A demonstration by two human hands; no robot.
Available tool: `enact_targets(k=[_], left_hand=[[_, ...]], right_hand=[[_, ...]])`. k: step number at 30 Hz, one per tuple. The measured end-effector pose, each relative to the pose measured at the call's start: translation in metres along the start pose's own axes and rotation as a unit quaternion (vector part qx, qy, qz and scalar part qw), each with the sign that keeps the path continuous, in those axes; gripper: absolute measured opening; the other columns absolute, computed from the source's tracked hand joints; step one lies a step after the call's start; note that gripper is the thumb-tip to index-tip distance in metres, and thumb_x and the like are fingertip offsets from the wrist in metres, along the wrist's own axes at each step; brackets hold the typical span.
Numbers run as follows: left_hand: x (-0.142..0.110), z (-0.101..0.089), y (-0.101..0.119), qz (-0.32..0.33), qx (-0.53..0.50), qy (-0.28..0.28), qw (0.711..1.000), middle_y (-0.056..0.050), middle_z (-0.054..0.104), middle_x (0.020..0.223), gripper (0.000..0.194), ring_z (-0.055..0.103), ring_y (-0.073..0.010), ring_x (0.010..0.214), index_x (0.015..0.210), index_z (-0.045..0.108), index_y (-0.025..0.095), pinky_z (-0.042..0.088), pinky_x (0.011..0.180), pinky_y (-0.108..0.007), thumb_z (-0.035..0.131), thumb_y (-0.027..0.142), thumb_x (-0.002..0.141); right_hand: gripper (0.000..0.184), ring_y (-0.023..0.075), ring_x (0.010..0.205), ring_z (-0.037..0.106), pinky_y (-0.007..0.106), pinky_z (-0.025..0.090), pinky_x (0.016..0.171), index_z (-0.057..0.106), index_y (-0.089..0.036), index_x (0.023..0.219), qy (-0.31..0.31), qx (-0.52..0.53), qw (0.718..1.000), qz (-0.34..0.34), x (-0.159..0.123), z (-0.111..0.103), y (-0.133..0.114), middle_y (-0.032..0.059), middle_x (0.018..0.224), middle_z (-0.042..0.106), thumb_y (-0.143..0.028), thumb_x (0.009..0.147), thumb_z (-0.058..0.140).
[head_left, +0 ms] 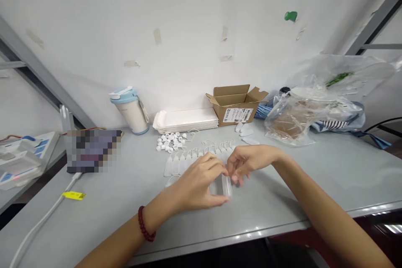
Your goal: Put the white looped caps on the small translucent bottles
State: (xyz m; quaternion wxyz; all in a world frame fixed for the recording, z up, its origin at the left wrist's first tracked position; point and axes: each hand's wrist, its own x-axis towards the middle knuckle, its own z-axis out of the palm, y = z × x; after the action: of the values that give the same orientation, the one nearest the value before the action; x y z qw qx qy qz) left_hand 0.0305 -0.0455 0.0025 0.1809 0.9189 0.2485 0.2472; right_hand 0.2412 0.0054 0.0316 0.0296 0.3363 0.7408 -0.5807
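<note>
My left hand (202,182) pinches a small clear plastic tube (226,186) endwise between thumb and fingers, a little above the grey table. Close by on its right is my right hand (246,163), with its fingers curled and slightly blurred; what they hold, if anything, is hidden. Behind both hands lies a row of white tags with string loops (182,163), partly covered by my left hand. Several small white caps (171,141) sit in a loose pile beyond the tags.
At the back stand an open cardboard box (237,102), a stack of white trays (188,120) and a tumbler (132,111). A clear plastic bag (292,121) is on the right. To the left are a blurred-out dark device (94,148) and a white cable (47,213).
</note>
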Motion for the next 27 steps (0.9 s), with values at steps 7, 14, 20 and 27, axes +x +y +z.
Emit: enact_targets(k=[7, 14, 20, 27], left_hand=[[-0.004, 0.003, -0.001, -0.025, 0.037, -0.075, 0.996, -0.007, 0.063, 0.087, 0.030, 0.050, -0.0229, 0.088, 0.092, 0.061, 0.016, 0.047, 0.075, -0.033, 0.072, 0.032, 0.069], [-0.007, -0.003, -0.004, -0.036, 0.100, -0.095, 0.990, -0.005, 0.059, 0.080, 0.027, 0.049, -0.0222, 0.083, 0.087, 0.060, 0.016, 0.044, 0.070, -0.033, 0.070, 0.036, 0.071], [-0.006, -0.005, 0.001, -0.047, 0.135, -0.114, 0.983, -0.005, 0.057, 0.079, 0.029, 0.048, -0.0227, 0.083, 0.086, 0.058, 0.015, 0.044, 0.071, -0.033, 0.070, 0.037, 0.071], [-0.007, -0.004, 0.005, -0.075, 0.131, -0.122, 0.981, -0.006, 0.055, 0.084, 0.023, 0.048, -0.0232, 0.086, 0.085, 0.054, 0.015, 0.044, 0.071, -0.033, 0.065, 0.032, 0.073]], right_hand=[[0.024, 0.0106, 0.054, 0.063, 0.019, 0.042, 0.047, 0.071, -0.014, 0.087, -0.078, -0.021, 0.996, 0.032, 0.005, 0.004, 0.002, 0.0025, 0.071, 0.070, -0.034, 0.074, 0.065], [0.032, 0.0084, 0.045, 0.057, 0.018, 0.034, 0.042, 0.070, -0.015, 0.098, -0.051, -0.042, 0.998, 0.019, 0.007, 0.009, 0.000, 0.0012, 0.067, 0.069, -0.032, 0.070, 0.069], [0.032, 0.0071, 0.044, 0.055, 0.019, 0.035, 0.045, 0.069, -0.015, 0.103, -0.041, -0.065, 0.997, 0.018, 0.009, 0.011, -0.001, 0.0004, 0.068, 0.069, -0.028, 0.073, 0.066], [0.032, 0.0067, 0.044, 0.054, 0.019, 0.035, 0.045, 0.068, -0.014, 0.104, -0.050, -0.063, 0.997, 0.008, 0.012, 0.012, 0.000, 0.0000, 0.068, 0.067, -0.027, 0.074, 0.065]])
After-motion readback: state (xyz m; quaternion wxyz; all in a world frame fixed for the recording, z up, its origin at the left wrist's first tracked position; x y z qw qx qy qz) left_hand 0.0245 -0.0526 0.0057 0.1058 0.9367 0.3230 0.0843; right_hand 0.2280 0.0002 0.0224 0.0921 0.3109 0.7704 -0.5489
